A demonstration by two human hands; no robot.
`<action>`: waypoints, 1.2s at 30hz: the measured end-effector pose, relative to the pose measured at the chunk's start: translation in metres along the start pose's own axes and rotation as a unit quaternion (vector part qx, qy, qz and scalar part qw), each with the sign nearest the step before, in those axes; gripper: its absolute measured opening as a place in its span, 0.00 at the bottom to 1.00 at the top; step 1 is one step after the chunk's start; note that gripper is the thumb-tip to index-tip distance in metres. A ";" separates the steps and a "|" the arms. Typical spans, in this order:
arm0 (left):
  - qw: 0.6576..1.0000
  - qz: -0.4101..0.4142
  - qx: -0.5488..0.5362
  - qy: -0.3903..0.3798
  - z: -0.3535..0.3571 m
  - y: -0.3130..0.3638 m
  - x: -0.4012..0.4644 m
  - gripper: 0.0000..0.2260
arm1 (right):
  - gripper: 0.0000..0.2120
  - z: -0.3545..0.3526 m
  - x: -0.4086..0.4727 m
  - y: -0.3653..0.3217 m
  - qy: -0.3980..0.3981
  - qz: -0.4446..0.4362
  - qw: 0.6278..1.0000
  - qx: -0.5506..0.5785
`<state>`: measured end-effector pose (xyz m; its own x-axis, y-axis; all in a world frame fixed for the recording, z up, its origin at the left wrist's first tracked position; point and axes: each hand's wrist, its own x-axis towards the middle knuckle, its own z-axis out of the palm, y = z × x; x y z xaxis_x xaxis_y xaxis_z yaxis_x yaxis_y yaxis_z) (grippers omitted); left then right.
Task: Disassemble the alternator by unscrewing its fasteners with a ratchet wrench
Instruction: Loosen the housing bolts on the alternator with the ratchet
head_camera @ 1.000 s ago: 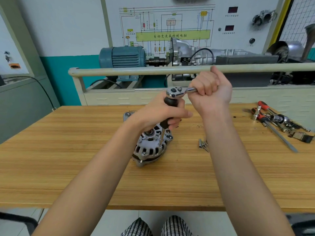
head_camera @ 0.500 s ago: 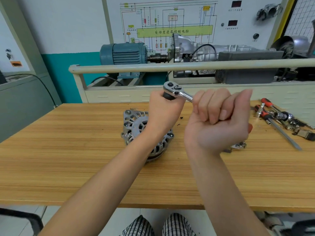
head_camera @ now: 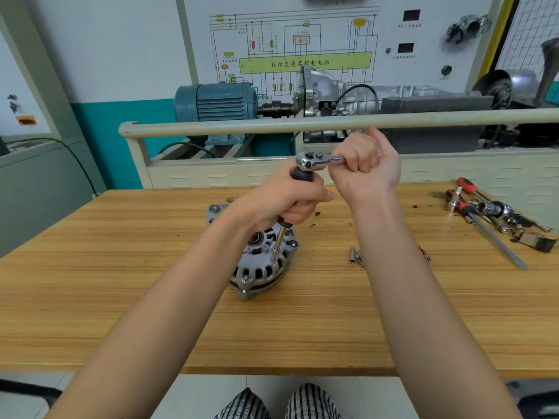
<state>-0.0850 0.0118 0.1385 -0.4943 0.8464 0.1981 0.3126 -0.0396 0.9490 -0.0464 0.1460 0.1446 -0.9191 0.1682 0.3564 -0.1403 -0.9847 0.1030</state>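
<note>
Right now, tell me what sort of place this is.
Probably an automotive training workshop: a wiring-diagram panel on the wall, a blue motor coupled to a gearbox on a demo stand, and an alternator on the wooden bench.

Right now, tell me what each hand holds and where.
Left hand grips the black grip of the extension bar; right hand grips the chrome ratchet wrench by its handle.

Automotive training workshop. Wall wiring-diagram panel (head_camera: 305, 46) with red displays; blue electric motor (head_camera: 216, 102) coupled to a cutaway gearbox (head_camera: 338, 92) behind; wooden bench (head_camera: 121, 267) strewn with screwdrivers (head_camera: 484, 219).
</note>
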 end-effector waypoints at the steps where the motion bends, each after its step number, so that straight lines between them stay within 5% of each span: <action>1: 0.999 0.004 0.011 0.032 0.002 -0.002 -0.001 0.22 | 0.28 0.000 -0.006 0.002 -0.005 -0.028 1.000 -0.009; 7: 0.956 0.078 0.057 0.278 0.023 -0.011 0.000 0.18 | 0.26 0.002 -0.053 0.026 -0.059 -0.237 0.960 -0.133; 10: 0.932 0.117 0.052 0.340 0.033 -0.016 0.000 0.19 | 0.26 0.001 -0.064 0.040 -0.096 -0.302 0.924 -0.212; 12: 0.940 0.108 0.046 0.320 0.025 -0.016 -0.003 0.17 | 0.27 0.003 -0.061 0.041 -0.108 -0.289 0.925 -0.223; 17: 0.999 0.043 0.020 0.017 -0.009 -0.004 -0.016 0.15 | 0.29 0.010 -0.023 0.022 -0.052 -0.085 0.984 -0.147; 22: 0.994 0.032 -0.001 0.101 -0.005 -0.005 -0.012 0.25 | 0.15 -0.013 -0.004 0.007 -0.110 0.045 0.974 -0.195; 24: 0.992 0.033 0.002 0.123 -0.006 -0.006 -0.013 0.26 | 0.30 -0.035 -0.004 -0.001 -0.161 0.112 0.918 -0.343; 26: 0.991 0.036 0.010 0.125 -0.005 -0.005 -0.016 0.23 | 0.37 -0.062 -0.002 -0.005 -0.139 0.118 0.817 -0.547; 28: 0.990 0.037 0.003 0.134 -0.004 -0.004 -0.019 0.20 | 0.35 -0.085 0.003 -0.001 -0.099 0.071 0.716 -0.687; 32: 0.989 0.034 -0.022 0.145 -0.006 -0.002 -0.020 0.24 | 0.29 -0.115 0.009 0.011 -0.039 0.118 0.616 -0.778; 34: 0.989 0.029 -0.017 0.144 -0.004 -0.002 -0.020 0.25 | 0.16 -0.129 0.012 0.022 0.004 0.072 0.581 -0.810; 36: 0.988 0.023 -0.005 0.149 -0.003 -0.002 -0.019 0.26 | 0.17 -0.137 0.014 0.035 0.031 0.011 0.530 -0.847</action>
<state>-0.0783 -0.0061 0.1331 -0.6978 0.6489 0.3033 0.3335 -0.0804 0.9393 -0.1142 0.1074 0.0260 -0.9300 0.2059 0.3045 -0.2112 0.3787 -0.9011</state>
